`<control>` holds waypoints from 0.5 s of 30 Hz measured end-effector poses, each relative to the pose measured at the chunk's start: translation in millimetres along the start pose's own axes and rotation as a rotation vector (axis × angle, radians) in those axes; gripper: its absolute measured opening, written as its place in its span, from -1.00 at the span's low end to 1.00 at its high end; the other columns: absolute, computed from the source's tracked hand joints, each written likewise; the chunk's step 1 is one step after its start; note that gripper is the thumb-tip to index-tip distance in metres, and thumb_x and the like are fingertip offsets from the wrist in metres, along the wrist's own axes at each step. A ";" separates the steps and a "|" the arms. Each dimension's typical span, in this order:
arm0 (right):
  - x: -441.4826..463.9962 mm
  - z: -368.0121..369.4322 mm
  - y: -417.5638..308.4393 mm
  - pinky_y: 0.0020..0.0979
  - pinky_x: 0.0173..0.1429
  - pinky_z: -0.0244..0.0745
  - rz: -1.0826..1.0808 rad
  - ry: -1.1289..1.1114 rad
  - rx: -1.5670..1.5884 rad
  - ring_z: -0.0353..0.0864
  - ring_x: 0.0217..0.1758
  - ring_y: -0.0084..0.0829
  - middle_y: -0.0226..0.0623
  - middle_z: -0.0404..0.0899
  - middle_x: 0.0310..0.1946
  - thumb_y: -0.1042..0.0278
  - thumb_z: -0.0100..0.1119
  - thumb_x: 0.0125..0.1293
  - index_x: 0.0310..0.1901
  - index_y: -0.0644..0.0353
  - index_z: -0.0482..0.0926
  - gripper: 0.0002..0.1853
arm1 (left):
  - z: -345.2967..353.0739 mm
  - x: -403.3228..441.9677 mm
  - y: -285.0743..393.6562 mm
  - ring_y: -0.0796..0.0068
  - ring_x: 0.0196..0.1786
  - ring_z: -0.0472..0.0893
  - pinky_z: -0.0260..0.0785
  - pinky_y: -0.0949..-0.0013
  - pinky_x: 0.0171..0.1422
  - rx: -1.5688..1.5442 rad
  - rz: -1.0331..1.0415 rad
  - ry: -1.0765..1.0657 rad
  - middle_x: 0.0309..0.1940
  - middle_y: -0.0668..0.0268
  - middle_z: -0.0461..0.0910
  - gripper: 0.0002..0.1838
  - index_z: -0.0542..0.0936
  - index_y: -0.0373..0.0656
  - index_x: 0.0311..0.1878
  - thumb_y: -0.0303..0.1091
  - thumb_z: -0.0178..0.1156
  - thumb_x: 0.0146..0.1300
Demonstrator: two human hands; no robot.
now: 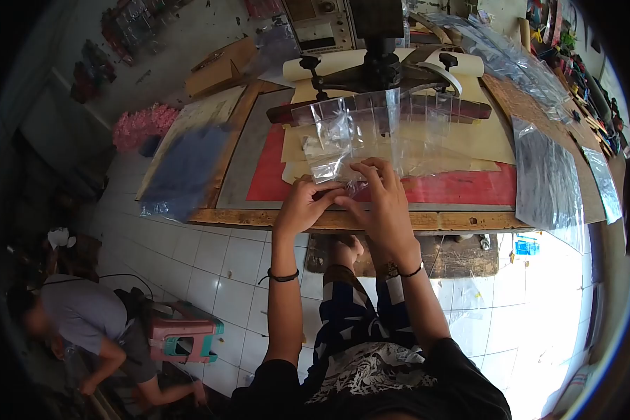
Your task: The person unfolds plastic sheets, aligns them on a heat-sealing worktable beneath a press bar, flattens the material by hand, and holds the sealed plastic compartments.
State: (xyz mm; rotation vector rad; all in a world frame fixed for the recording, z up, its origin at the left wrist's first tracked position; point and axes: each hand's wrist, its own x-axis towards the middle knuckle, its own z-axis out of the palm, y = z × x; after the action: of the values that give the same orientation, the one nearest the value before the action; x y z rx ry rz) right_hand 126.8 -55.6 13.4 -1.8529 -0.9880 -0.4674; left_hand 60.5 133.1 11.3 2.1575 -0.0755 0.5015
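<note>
A clear plastic sheet (pixel 371 129) with several straight crease lines lies across tan paper under the press, its glossy surface catching the light. My left hand (pixel 304 205) is at the sheet's near edge, thumb and fingers closed on the plastic. Just to its right, my right hand (pixel 383 203) curls over the same edge, with its thumb reaching toward the left fingertips. Crumpled plastic shows between the two hands; the exact grip is partly hidden by the fingers.
A dark metal press (pixel 381 70) with a long bar stands behind the sheet. Red material (pixel 462 187) lies beneath the tan paper. Stacked plastic sheets (pixel 189 168) overhang at left, others (pixel 549 178) at right. A co-worker (pixel 91 315) bends beside a plastic stool (pixel 185 336) at lower left.
</note>
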 end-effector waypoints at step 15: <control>-1.6 14.5 11.1 -0.05 0.00 0.58 0.134 -0.021 0.176 0.69 -0.06 0.13 0.02 0.63 -0.10 0.52 0.20 0.48 0.01 0.30 0.59 -0.86 | 4.3 5.0 -0.8 0.18 -0.15 0.78 0.56 0.22 0.00 -0.014 0.017 -0.033 -0.23 0.15 0.82 -0.77 0.79 -0.21 0.05 -0.44 0.33 0.38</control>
State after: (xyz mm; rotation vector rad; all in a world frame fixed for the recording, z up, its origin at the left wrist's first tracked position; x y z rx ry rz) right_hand 133.3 -46.0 -0.8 -1.7546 -0.8836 -0.2717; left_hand 66.7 130.9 10.3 2.1537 -0.1148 0.4737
